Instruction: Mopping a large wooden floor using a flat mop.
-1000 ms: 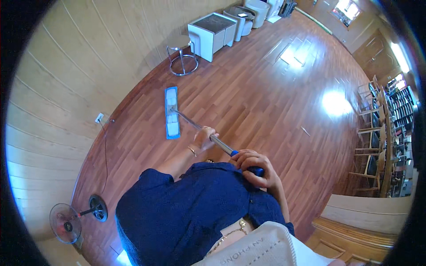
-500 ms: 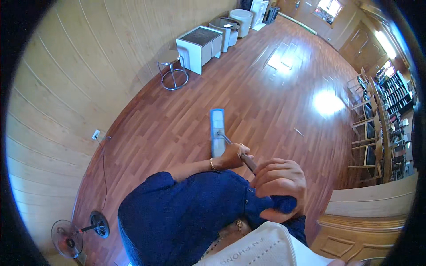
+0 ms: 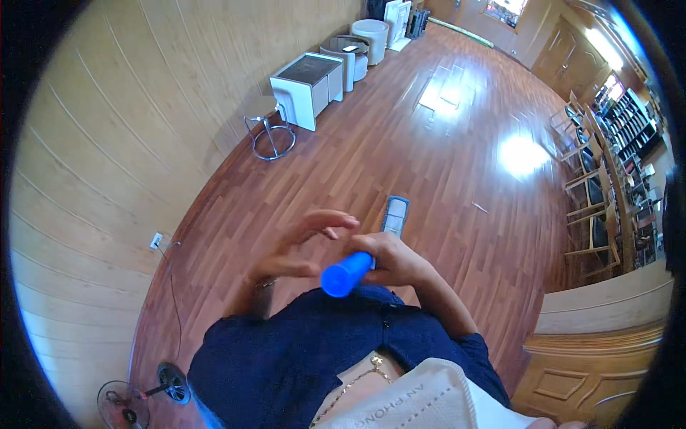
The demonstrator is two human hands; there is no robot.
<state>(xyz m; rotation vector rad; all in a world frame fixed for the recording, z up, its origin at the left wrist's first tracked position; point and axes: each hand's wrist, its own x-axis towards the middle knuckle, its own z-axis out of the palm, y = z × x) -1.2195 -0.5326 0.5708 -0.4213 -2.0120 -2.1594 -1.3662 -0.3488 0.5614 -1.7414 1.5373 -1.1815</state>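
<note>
My right hand [image 3: 394, 259] is closed round the handle of a flat floor mop. The blue end of the mop handle [image 3: 343, 276] points up toward me, just left of that hand. Beyond my hands, the mop head [image 3: 395, 213] lies on the floor, light-coloured with a blue edge; its near part is hidden by my right hand. My left hand [image 3: 304, 242] is off the handle, just to its left, with fingers apart and nothing in them.
A round stool [image 3: 269, 129] and a white cabinet [image 3: 309, 82] stand along the left wall. Chairs [image 3: 593, 204] line a long table at the right. A fan [image 3: 123, 409] with its cord is at the lower left. A small thin object [image 3: 479, 207] lies on the floor.
My left hand has let go of the handle and opened. My right hand has moved left, and the handle's blue end now shows. The mop head has shifted right.
</note>
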